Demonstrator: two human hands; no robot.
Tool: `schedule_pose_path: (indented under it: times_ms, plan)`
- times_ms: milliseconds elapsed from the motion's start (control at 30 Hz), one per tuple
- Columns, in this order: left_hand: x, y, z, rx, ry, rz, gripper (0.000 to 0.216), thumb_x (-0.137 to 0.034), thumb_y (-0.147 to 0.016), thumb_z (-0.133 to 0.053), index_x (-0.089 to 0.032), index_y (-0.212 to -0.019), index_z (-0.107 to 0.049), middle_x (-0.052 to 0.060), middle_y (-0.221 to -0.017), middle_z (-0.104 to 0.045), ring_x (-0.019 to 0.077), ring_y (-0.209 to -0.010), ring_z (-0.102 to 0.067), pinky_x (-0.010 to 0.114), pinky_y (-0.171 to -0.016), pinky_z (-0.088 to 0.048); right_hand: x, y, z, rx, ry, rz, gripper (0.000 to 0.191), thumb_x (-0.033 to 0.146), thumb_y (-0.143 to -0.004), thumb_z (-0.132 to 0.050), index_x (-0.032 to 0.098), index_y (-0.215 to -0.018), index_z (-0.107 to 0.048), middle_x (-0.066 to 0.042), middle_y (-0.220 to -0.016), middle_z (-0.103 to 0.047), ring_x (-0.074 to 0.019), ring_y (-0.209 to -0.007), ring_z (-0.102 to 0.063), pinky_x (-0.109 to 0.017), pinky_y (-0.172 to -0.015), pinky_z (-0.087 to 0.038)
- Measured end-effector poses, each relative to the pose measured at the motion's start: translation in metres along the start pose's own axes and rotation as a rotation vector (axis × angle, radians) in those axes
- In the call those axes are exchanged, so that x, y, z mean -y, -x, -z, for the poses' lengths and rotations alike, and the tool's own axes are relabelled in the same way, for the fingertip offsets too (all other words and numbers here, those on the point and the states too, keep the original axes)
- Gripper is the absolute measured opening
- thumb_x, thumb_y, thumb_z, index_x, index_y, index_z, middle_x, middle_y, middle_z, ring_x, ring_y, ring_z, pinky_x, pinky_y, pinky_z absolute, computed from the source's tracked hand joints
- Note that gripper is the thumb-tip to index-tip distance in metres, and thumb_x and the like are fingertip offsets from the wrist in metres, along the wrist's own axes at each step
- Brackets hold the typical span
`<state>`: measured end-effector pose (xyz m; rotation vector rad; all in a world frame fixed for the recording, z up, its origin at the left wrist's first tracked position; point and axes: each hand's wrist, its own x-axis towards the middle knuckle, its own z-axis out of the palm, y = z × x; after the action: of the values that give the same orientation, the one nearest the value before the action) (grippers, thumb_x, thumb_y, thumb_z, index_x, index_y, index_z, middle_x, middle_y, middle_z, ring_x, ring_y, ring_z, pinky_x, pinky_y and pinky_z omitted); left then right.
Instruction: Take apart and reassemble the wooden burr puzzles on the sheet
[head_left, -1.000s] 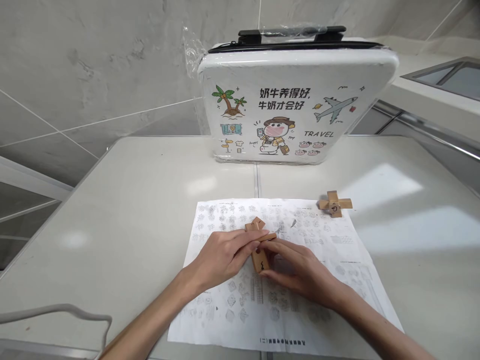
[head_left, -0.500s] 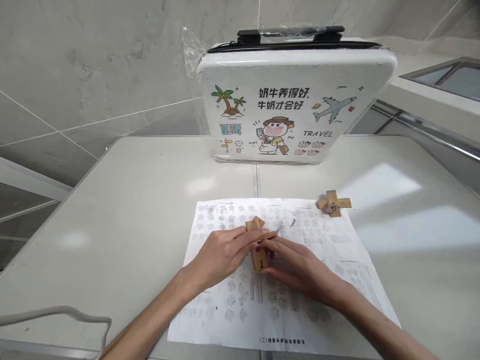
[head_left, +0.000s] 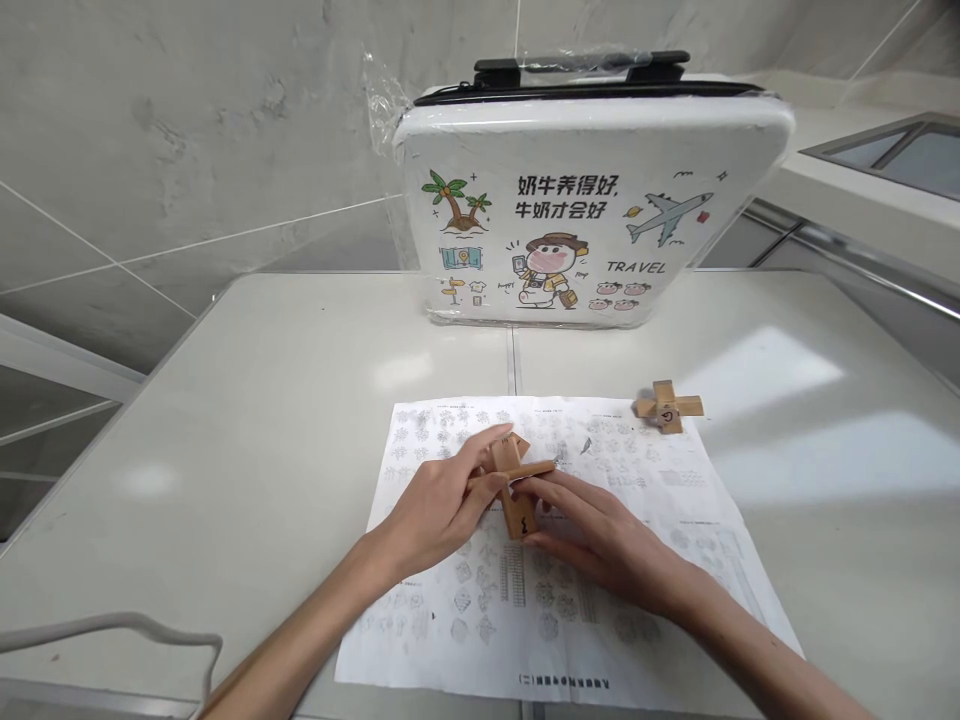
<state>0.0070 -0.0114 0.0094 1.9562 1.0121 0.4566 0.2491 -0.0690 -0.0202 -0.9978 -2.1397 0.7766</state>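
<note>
Between my hands, above the printed sheet point(head_left: 435, 650), is a wooden burr puzzle point(head_left: 517, 510) made of crossing notched sticks with black marks on their ends. My left hand point(head_left: 450, 500) grips it from the left, the thumb pressed on the near side and the forefinger behind the upright stick. My right hand point(head_left: 592, 520) holds it from the right, with fingers along the crosswise stick and the thumb low by the marked end. The palms hide part of the joint. A second burr puzzle point(head_left: 667, 410), cross-shaped, lies at the sheet's far right corner.
Behind the sheet a white case point(head_left: 487, 150) with cartoon prints and a black handle stands on the pale table point(head_left: 225, 420), wrapped in clear plastic. A grey cable point(head_left: 112, 625) runs along the near left. A grey wall point(head_left: 187, 120) rises behind.
My left forefinger has lifted off the crosswise stick and moved behind the puzzle, so more of the joint shows. My right hand has barely moved.
</note>
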Motion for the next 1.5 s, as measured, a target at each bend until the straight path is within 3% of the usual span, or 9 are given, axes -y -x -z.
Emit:
schedule_pose_path:
  times_ms: [100,200,267,533,633,800,1000,1367,1500]
  plan:
    - [-0.003,0.000,0.000,-0.033,0.176,0.107,0.054,-0.053,-0.113,-0.036,-0.026,-0.160,-0.038,-0.002,-0.077,-0.068,0.0141,-0.061,-0.058,0.025,-0.057,-0.045,-0.001,0.001,-0.001,-0.002,0.003,0.014,0.048,0.026,-0.109,-0.057,0.029,-0.155,-0.044,-0.013,-0.135,-0.070,-0.0281,-0.117,-0.073,-0.043,-0.091,-0.067]
    - [-0.004,-0.003,-0.002,-0.028,0.303,0.164,0.048,-0.057,-0.111,-0.040,-0.022,-0.137,-0.060,-0.004,-0.068,-0.058,0.0130,-0.058,-0.052,0.024,-0.053,-0.039,-0.001,0.001,-0.003,-0.012,0.034,0.041,0.046,0.025,-0.110,-0.056,0.027,-0.154,-0.044,-0.014,-0.135,-0.070,-0.0292,-0.118,-0.072,-0.045,-0.092,-0.066]
    - [-0.005,-0.005,-0.002,-0.015,0.360,0.188,0.044,-0.058,-0.110,-0.044,-0.022,-0.122,-0.064,-0.004,-0.066,-0.056,0.0120,-0.055,-0.051,0.024,-0.053,-0.039,-0.001,0.001,-0.004,-0.019,0.061,0.058,0.045,0.025,-0.110,-0.055,0.026,-0.153,-0.045,-0.015,-0.135,-0.070,-0.0295,-0.116,-0.073,-0.045,-0.091,-0.066]
    - [-0.005,-0.006,-0.007,-0.123,0.445,0.222,0.039,-0.058,-0.110,-0.042,-0.023,-0.097,-0.052,-0.005,-0.071,-0.050,0.0114,-0.059,-0.043,0.025,-0.056,-0.037,0.000,-0.002,-0.004,-0.042,0.064,0.046,0.050,0.021,-0.108,-0.056,0.026,-0.155,-0.040,-0.011,-0.119,-0.073,-0.0253,-0.101,-0.074,-0.042,-0.082,-0.066]
    - [-0.004,-0.008,-0.007,-0.199,0.462,0.225,0.041,-0.058,-0.110,-0.040,-0.023,-0.091,-0.047,-0.005,-0.071,-0.045,0.0113,-0.060,-0.039,0.026,-0.056,-0.036,-0.003,-0.004,-0.004,-0.076,0.102,0.001,0.050,0.019,-0.107,-0.056,0.027,-0.154,-0.041,-0.012,-0.126,-0.071,-0.0268,-0.110,-0.072,-0.047,-0.090,-0.065]
    - [-0.004,-0.010,-0.007,-0.231,0.464,0.217,0.041,-0.056,-0.111,-0.041,-0.022,-0.088,-0.046,-0.005,-0.070,-0.041,0.0116,-0.060,-0.035,0.027,-0.056,-0.033,-0.012,-0.006,-0.007,-0.072,0.268,0.039,0.065,0.010,-0.107,-0.048,0.028,-0.166,-0.028,-0.014,-0.160,-0.053,-0.0318,-0.152,-0.047,-0.060,-0.117,-0.050]
    - [-0.005,-0.009,-0.007,-0.207,0.465,0.215,0.040,-0.055,-0.110,-0.042,-0.023,-0.087,-0.044,-0.005,-0.071,-0.041,0.0127,-0.060,-0.036,0.028,-0.057,-0.033,-0.018,-0.006,-0.011,0.032,0.360,0.018,0.066,0.017,-0.111,-0.045,0.027,-0.171,-0.021,-0.010,-0.171,-0.042,-0.0327,-0.165,-0.020,-0.062,-0.121,-0.045]
    - [-0.007,-0.011,-0.005,-0.224,0.493,0.232,0.040,-0.055,-0.109,-0.045,-0.023,-0.086,-0.045,-0.005,-0.071,-0.038,0.0126,-0.060,-0.033,0.026,-0.055,-0.030,-0.017,-0.008,-0.009,0.040,0.362,-0.037,0.070,0.023,-0.110,-0.048,0.031,-0.171,-0.014,-0.009,-0.173,-0.037,-0.0370,-0.165,-0.020,-0.069,-0.121,-0.043]
    - [-0.006,-0.011,-0.005,-0.227,0.517,0.226,0.041,-0.055,-0.109,-0.045,-0.022,-0.085,-0.044,-0.005,-0.071,-0.037,0.0121,-0.060,-0.032,0.026,-0.055,-0.030,-0.019,-0.008,-0.010,-0.033,0.344,-0.036,0.060,0.020,-0.110,-0.050,0.031,-0.165,-0.029,-0.012,-0.159,-0.051,-0.0363,-0.152,-0.041,-0.064,-0.117,-0.049]
